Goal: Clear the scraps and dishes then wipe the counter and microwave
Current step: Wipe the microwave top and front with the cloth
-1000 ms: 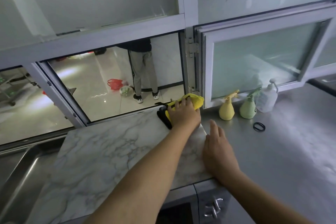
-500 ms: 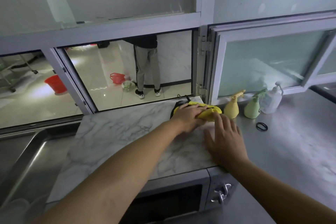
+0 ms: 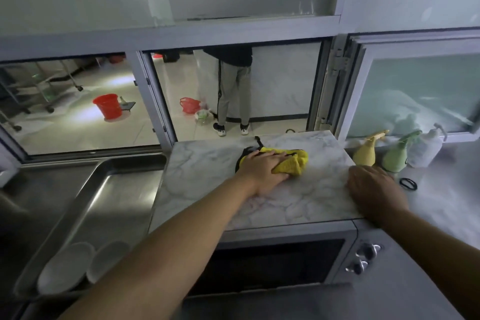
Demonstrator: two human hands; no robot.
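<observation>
Head view | left hand palm-down on the yellow cloth, fingers curled over its bunched edge, mid-top of the microwave | right hand flat, fingers together, on the microwave top's right edge | spray bottles just right of the microwave

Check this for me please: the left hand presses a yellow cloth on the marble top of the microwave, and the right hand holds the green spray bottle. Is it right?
Not quite. In the head view the right hand lies on the marble top's right edge, holding nothing; the green spray bottle stands untouched behind it. The left hand does press the yellow cloth on top of the microwave.
</observation>
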